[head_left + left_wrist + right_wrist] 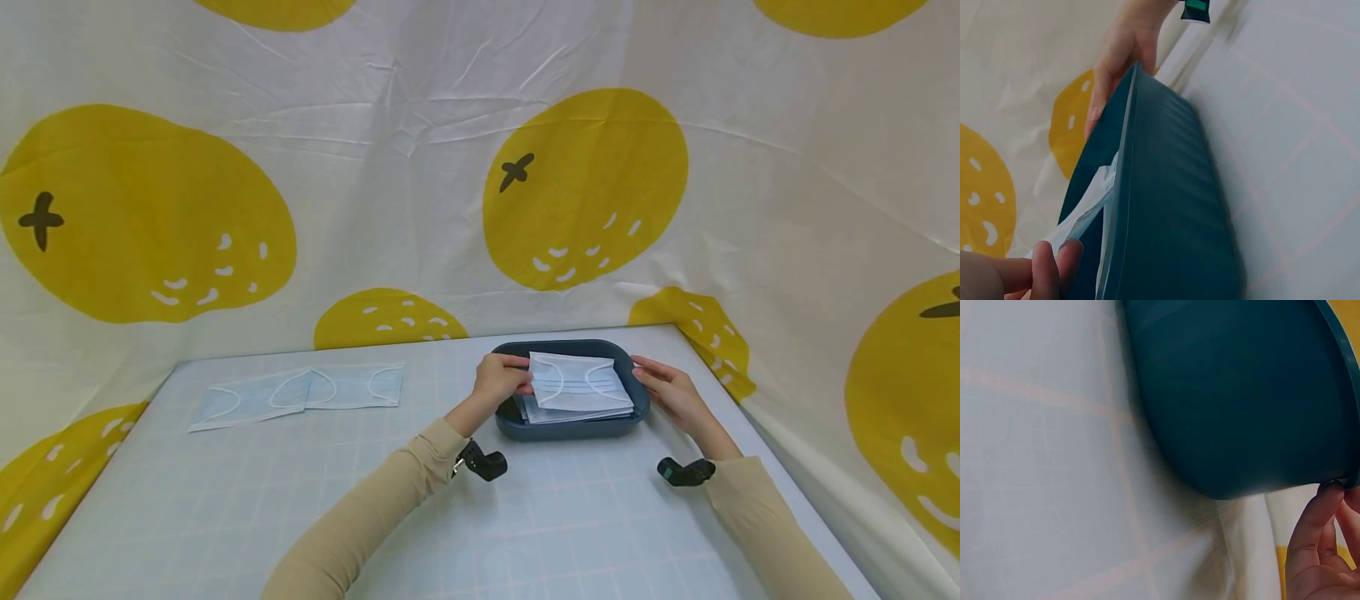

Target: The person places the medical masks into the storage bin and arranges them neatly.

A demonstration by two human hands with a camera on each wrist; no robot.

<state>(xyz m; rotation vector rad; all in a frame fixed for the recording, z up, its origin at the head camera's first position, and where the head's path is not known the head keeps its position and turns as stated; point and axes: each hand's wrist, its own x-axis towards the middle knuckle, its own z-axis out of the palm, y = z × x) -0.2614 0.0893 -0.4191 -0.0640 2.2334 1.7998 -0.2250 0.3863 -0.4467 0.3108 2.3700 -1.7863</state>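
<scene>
A dark blue-green plastic bin (570,432) stands at the right of the table. Pleated face masks (611,414) lie stacked inside it. With thumb and fingers, my left hand (501,380) pinches the left edge of a pale blue face mask (577,383) on top of the stack. That grip shows close to the bin's wall (1166,187) in the left wrist view. My right hand (675,396) touches the outside of the bin's right end. Its fingertips (1329,490) meet the bin just under the rim in the right wrist view.
Two face masks (251,398) (356,387) lie flat at the table's left, their ends overlapping. A white curtain with yellow fruit shapes (405,192) hangs behind the table (375,492) and along its sides. Each wrist carries a small black camera (487,462).
</scene>
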